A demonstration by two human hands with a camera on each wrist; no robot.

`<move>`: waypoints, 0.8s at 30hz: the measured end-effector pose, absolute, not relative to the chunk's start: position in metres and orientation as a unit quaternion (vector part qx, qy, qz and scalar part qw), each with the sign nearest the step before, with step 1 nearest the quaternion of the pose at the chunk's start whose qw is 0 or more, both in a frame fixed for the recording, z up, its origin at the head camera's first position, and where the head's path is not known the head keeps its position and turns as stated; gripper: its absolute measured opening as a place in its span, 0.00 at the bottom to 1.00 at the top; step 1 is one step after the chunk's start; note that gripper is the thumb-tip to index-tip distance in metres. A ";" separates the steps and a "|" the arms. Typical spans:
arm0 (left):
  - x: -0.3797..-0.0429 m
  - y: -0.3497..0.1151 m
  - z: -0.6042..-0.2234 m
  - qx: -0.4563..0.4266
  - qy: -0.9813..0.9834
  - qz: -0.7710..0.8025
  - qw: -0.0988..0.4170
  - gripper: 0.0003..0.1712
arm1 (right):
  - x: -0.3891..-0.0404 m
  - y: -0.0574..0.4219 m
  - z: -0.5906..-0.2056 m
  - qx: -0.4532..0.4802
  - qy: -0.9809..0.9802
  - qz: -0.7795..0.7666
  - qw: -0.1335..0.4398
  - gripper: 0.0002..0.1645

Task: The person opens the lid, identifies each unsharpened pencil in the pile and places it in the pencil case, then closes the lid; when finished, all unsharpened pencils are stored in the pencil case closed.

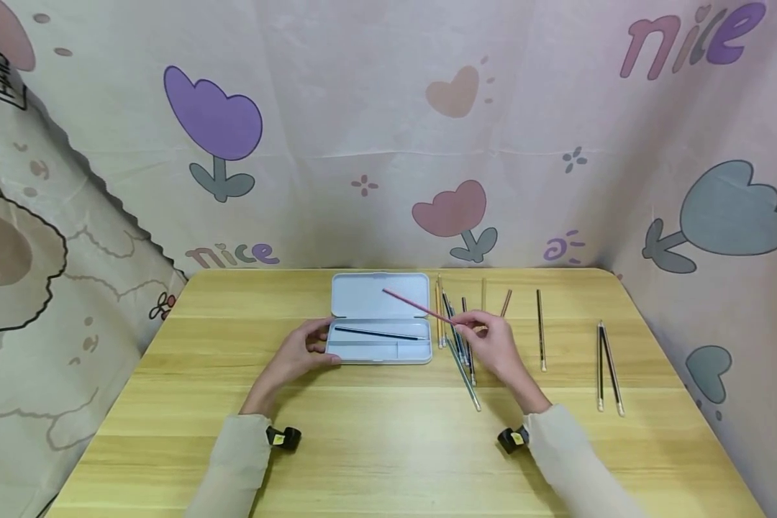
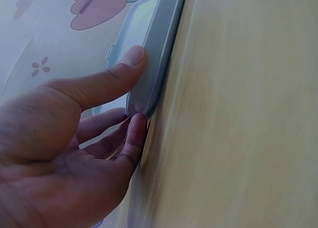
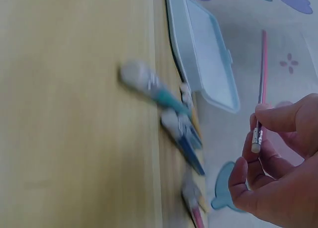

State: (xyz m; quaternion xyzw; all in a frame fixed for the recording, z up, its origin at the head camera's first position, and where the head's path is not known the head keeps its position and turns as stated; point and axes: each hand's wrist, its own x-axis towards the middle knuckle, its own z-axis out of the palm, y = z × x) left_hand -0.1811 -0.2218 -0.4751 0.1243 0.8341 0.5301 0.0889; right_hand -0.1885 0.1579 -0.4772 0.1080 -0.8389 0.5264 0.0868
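Observation:
An opened pale blue pencil case (image 1: 369,352) lies on the table, its lid laid back toward the wall. My left hand (image 1: 301,352) grips the case's left end, the thumb on its front wall in the left wrist view. Inside, one dark pencil (image 1: 375,333) lies along the back compartment. With thumb and fingertips, my right hand (image 1: 492,345) pinches a pink pencil (image 1: 417,305) near its eraser end. The pencil is raised, its far end pointing left and overlapping the lid in the head view. Beneath the right hand lies a teal pencil (image 1: 463,375), eraser toward me.
Several loose pencils lie bunched right of the case, among them a yellow pencil (image 1: 437,309). Farther right are a single dark pencil (image 1: 540,331) and a pair, including a dark red pencil (image 1: 611,367). A printed cloth (image 1: 324,216) hangs behind the wooden table (image 1: 388,446).

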 end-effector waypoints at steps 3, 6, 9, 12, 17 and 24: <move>-0.187 -0.224 -0.489 0.126 0.834 0.531 0.087 0.45 | -0.192 0.145 -0.479 0.109 -0.841 0.524 0.080 0.07; -0.192 -0.228 -0.498 0.126 0.835 0.528 0.085 0.46 | -0.197 0.133 -0.481 0.105 -0.843 0.523 0.068 0.07; -0.193 -0.230 -0.500 0.125 0.836 0.527 0.082 0.47 | -0.201 0.122 -0.483 0.109 -0.840 0.528 0.058 0.07; -0.193 -0.231 -0.499 0.125 0.838 0.526 0.076 0.46 | -0.205 0.111 -0.486 0.116 -0.840 0.526 0.057 0.08; -0.193 -0.230 -0.499 0.128 0.840 0.522 0.073 0.46 | -0.209 0.098 -0.491 0.127 -0.849 0.510 0.047 0.09; -0.193 -0.229 -0.499 0.123 0.842 0.520 0.076 0.47 | -0.212 0.084 -0.490 0.129 -0.865 0.485 0.028 0.08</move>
